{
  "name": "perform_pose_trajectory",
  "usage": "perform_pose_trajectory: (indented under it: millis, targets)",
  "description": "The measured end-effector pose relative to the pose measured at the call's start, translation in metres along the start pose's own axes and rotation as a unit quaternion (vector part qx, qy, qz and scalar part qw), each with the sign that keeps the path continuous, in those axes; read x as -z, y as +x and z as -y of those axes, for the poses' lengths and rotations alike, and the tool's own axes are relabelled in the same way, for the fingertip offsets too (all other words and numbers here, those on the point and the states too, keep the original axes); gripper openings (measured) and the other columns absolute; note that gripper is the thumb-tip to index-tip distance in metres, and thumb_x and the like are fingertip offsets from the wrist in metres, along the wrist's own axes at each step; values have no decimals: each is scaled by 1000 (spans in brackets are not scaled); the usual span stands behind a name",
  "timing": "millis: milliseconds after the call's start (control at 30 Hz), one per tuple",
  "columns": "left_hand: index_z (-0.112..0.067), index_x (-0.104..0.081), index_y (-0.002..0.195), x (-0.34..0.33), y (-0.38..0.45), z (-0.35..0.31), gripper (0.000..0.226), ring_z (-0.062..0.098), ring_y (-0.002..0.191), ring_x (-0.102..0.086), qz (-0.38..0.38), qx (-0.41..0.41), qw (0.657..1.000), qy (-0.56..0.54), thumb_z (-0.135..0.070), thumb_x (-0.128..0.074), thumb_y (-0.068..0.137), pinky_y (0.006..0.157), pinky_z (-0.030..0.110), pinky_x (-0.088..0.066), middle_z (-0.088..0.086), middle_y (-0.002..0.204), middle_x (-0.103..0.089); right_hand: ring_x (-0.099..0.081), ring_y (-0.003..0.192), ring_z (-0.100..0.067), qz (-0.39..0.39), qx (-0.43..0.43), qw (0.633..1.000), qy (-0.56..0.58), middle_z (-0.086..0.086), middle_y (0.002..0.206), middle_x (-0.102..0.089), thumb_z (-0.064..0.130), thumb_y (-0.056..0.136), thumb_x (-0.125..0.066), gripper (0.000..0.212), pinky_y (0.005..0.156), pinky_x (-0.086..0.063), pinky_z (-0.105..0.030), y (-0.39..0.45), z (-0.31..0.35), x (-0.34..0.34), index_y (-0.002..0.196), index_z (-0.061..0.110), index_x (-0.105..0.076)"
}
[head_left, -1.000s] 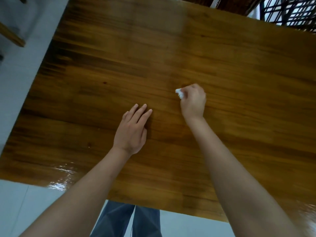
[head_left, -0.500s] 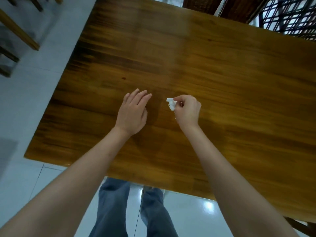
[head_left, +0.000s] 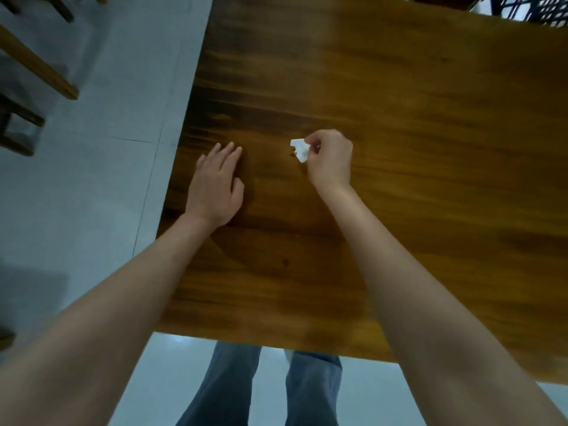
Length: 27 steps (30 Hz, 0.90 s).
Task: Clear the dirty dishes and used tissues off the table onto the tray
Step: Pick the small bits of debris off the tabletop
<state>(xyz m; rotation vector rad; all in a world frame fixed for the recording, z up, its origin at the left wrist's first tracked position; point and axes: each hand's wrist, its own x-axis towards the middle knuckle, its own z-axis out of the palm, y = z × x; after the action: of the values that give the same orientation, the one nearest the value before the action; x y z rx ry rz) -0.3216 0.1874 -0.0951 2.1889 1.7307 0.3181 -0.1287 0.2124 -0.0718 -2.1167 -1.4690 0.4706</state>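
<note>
Both hands had shifted toward the brown wooden table's [head_left: 399,149] left edge. Right hand [head_left: 330,159] pinched a small crumpled white tissue [head_left: 299,150] above the tabletop; left hand [head_left: 215,186] lay flat, fingers straight.

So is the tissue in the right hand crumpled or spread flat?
Crumpled. The tissue is a small bunched white wad pinched in the right hand above the table; the left hand lies flat.

No legible txt, labels or nos. anywhere.
</note>
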Motion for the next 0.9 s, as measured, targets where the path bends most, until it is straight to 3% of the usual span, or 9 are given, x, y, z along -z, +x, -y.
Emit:
perform_pose_trajectory:
  millis: [200, 267, 400, 567, 733, 900]
  targets:
    - [-15, -36, 143, -10, 1, 9, 51, 23, 142, -19, -4, -7, 1000, -16, -25, -40, 93, 114, 36, -11, 5, 150, -33, -64, 94, -18, 36, -22, 999, -28, -8, 104, -69, 5, 89, -58, 17, 77, -47, -20, 23, 13, -20, 100, 7, -71]
    - [-14, -37, 142, -9, 1, 9, 51, 23, 142, -20, -7, -11, 1000, -20, -26, -38, 93, 114, 36, -11, 5, 150, -34, -64, 92, -17, 58, 15, 997, -49, -8, 102, -68, 5, 88, -59, 17, 76, -48, -20, 13, 12, -20, 100, 7, -71]
    - [-14, -38, 142, -10, 2, 9, 52, 24, 142, -22, -8, -9, 1000, -19, -26, -38, 92, 113, 37, -12, 6, 149, -35, -61, 91, -20, 131, 127, 979, -89, -10, 100, -66, 1, 90, -52, 21, 80, -52, -32, -8, 4, -11, 101, 4, -70]
    - [-14, -39, 141, -11, 5, 10, 52, 24, 141, -23, -16, -12, 1000, -16, -29, -34, 91, 113, 36, -13, 5, 149, -36, -62, 94, -18, 30, 20, 996, -82, -10, 103, -66, 5, 87, -60, 17, 78, -47, -21, 14, 13, -15, 102, 6, -70]
    - [-14, -39, 141, -12, 5, 12, 51, 25, 141, -24, -17, -15, 1000, -13, -26, -37, 91, 112, 38, -15, 7, 148, -37, -58, 87, -18, 81, 109, 988, -71, -10, 94, -66, 8, 92, -50, 21, 75, -47, -25, -36, 15, -20, 97, 4, -70]
    - [-14, -38, 142, -9, 4, 11, 49, 24, 142, -22, -13, -15, 1000, -15, -20, -42, 93, 113, 37, -14, 6, 150, -34, -62, 86, -23, 95, 116, 987, -61, -14, 92, -68, -1, 82, -62, 11, 73, -44, -22, -90, 3, -5, 88, 0, -71]
